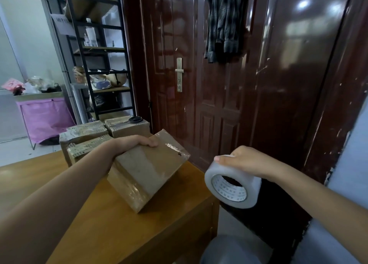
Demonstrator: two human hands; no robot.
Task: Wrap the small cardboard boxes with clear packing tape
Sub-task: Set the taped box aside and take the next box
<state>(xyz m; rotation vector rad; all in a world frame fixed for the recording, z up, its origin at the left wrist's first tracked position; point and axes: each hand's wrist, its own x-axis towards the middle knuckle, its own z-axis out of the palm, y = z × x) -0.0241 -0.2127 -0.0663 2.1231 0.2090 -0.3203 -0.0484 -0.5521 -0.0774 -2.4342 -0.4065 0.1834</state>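
Note:
A small cardboard box (pixel 147 172), partly covered in clear tape, rests tilted on one corner on the wooden table (pixel 111 224). My left hand (pixel 133 143) grips its upper left edge, fingers curled over the top. To the right, past the table's edge, my right hand (pixel 243 160) holds a roll of clear packing tape (pixel 232 182) from above, its white core facing me. No strip of tape runs between roll and box. Several other small taped boxes (pixel 87 138) sit in a cluster at the table's far end.
Black scissors (pixel 135 120) lie on the rear box. A dark red door (pixel 219 74) with a metal handle stands right behind the table. A black shelf rack (pixel 99 54) and a pink bin (pixel 43 118) stand at left. A grey seat (pixel 229 249) sits at lower right.

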